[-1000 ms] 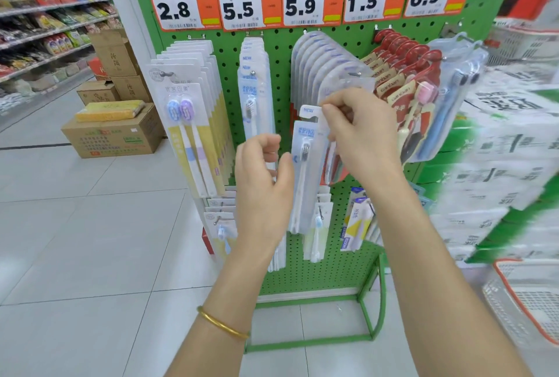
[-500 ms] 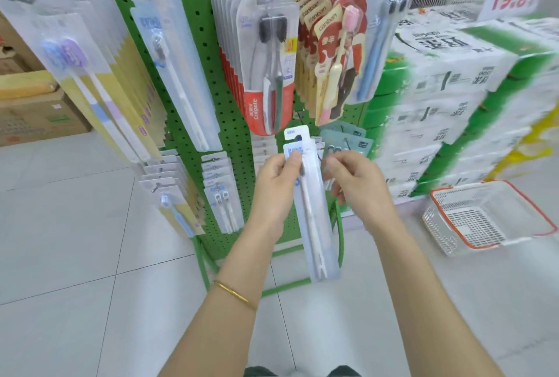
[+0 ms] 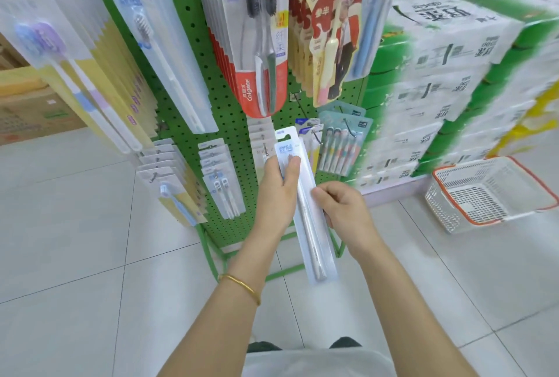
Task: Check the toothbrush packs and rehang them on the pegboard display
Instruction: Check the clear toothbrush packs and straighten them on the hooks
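- You hold one toothbrush pack [image 3: 314, 243] w/ both hands in front of the lower part of the green pegboard [image 3: 233, 146]; it is on no hook
- Pack orientation: long axis near vertical, hang-tab end up and leaning slightly left, handle end down toward you
- Your left hand [image 3: 276, 195] grips the upper part of the pack: the thumb lies across the printed front just below the blue label, the other fingers go behind the card, out of view
- Your right hand [image 3: 344, 210] pinches the pack's right edge at approx. mid-length, fingers curled round that edge
- Pack contents: one white brush in a clear blister; the head area is blocked by your left thumb
- A gold bangle [image 3: 242, 284] sits on your left wrist
- Upper row of the board, L to R: purple/blue twin packs [image 3: 60, 68], long white single-brush packs [image 3: 163, 53], Colgate packs [image 3: 260, 44] w/ dark heads, red card packs [image 3: 329, 34] w/ a pink brush
- Lower row: small packs on hooks; a multi-brush pack [image 3: 340, 146] hangs just right of the held pack's top
- Right of the board: stacked green-and-white wrapped goods [image 3: 447, 80], blurred, print not readable
- A white basket [image 3: 441, 207] w/ an orange rim stands on the floor tiles beside that stack
- Far left: cardboard boxes [image 3: 30, 116] on the floor
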Tool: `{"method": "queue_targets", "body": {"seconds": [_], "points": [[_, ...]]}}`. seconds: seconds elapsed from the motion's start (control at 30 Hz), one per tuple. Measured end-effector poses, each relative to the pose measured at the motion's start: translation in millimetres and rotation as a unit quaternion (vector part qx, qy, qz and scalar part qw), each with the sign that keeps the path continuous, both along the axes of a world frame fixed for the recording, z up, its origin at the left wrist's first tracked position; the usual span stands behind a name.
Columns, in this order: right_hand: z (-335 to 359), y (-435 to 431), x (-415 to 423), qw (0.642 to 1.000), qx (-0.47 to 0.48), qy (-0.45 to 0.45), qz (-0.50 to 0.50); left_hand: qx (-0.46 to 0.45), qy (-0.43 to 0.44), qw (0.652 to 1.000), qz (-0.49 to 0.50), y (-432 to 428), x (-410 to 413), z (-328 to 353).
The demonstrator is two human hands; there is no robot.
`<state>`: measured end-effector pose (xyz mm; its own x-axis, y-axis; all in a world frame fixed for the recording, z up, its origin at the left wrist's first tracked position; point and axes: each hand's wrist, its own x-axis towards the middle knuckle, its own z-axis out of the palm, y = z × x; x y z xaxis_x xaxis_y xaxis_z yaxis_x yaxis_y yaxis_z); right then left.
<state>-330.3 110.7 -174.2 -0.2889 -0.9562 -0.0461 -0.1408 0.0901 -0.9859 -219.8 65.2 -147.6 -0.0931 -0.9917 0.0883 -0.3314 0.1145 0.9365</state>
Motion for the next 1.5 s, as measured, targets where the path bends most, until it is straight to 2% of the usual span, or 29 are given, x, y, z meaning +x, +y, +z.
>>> {"method": "queue_targets", "body": {"seconds": [0.07,0.2,0.27,0.4,0.53,0.73,0.87,0.97,1.1,1.2,1.33,1.4,1.5], "points": [[-2,-4,4,0.999,0.01,-0.04,-0.009,0.009,-0.045,0.998,-0.037,5,2,-5],[-1,-8,6,0.998,0.009,-0.057,-0.028,0.031,-0.057,0.996,-0.061,14,8,-13],[1,-9,6,0.994,0.016,-0.092,-0.054,0.045,-0.074,0.99,-0.112,16,11,-20],[3,-16,-2,0.986,0.016,-0.113,-0.118,0.129,-0.108,0.967,-0.193,28,15,-29],[0,-21,-16,0.978,0.013,-0.099,-0.184,0.168,-0.207,0.929,-0.256,37,21,-37],[-7,-21,-17,0.977,0.013,-0.089,-0.195,0.091,-0.241,0.936,-0.241,39,18,-32],[-3,-20,-13,0.974,0.032,-0.114,-0.194,0.045,-0.315,0.918,-0.237,35,19,-28],[-1,-18,-9,0.973,0.047,-0.157,-0.16,0.083,-0.285,0.92,-0.255,32,23,-26],[-4,-15,-6,0.964,0.074,-0.223,-0.125,0.176,-0.176,0.921,-0.299,28,29,-24],[-9,-15,-6,0.967,0.083,-0.208,-0.124,0.241,-0.108,0.916,-0.301,27,32,-26],[-11,-14,-7,0.976,0.078,-0.168,-0.117,0.273,-0.065,0.918,-0.281,27,38,-31],[-10,-12,-7,0.981,0.061,-0.159,-0.089,0.245,-0.084,0.933,-0.251,26,38,-34],[-8,-9,-4,0.985,0.048,-0.159,-0.037,0.15,-0.157,0.956,-0.195,21,35,-31]]}}
